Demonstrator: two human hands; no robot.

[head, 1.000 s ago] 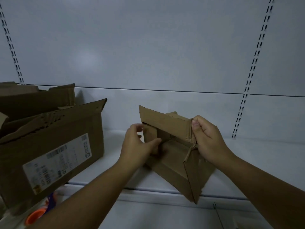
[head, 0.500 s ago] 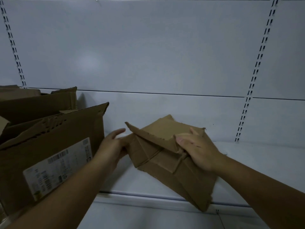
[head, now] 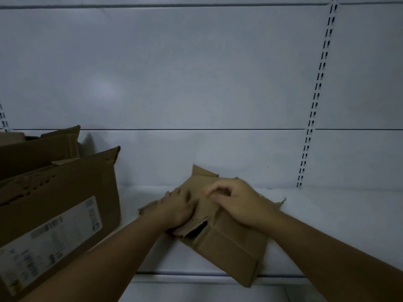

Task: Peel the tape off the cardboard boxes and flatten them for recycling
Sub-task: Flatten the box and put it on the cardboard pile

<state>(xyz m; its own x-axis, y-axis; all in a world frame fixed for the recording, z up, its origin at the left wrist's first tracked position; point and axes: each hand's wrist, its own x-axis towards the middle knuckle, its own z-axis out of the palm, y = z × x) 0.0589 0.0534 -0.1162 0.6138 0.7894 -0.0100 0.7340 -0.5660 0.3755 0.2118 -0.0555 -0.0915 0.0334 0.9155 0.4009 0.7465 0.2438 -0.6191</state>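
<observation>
A small brown cardboard box lies squashed nearly flat on the white shelf, one corner hanging over the front edge. My left hand presses down on its left side with the palm and fingers laid flat. My right hand rests on top of the box's middle, fingers bent downward against the cardboard. A dark gap still shows between the layers below my left hand. No tape is visible on it.
A large open cardboard box with a white shipping label stands at the left, more torn cardboard behind it. The white back wall carries a slotted upright rail at the right. The shelf's front edge runs below the small box.
The small box went from held upright and open to collapsed and pushed down onto the shelf. Both hands moved from its sides to its top.
</observation>
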